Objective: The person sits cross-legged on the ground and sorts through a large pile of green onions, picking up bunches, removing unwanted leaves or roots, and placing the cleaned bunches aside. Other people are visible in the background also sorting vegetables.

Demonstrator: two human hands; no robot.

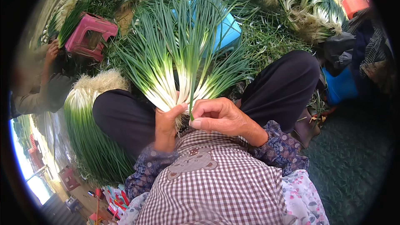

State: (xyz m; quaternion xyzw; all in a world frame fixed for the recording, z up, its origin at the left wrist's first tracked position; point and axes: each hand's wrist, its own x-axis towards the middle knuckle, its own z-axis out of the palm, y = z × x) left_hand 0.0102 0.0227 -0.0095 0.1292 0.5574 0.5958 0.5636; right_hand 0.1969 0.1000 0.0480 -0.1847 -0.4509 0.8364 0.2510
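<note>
Between my knees a fanned bunch of spring onions (168, 78) spreads away from me, white stems towards me and green leaves outward. My left hand (167, 123) grips it near the root ends, its thumb across the white stems. Fine pale roots hang below that thumb. With thumb and forefinger, my right hand (223, 115) pinches the end of a single green leaf (192, 95) that lies over the stems. Behind the leaves stands a blue plastic stool (226, 32), partly covered by them.
A large stack of spring onions (90, 131) lies by my left knee, roots outward. Near a pink plastic stool (90, 36), another person's hand (52, 50) holds onions. Loose leaf trimmings (265, 34) cover the ground ahead. More onion bundles (315, 15) lie at the far right.
</note>
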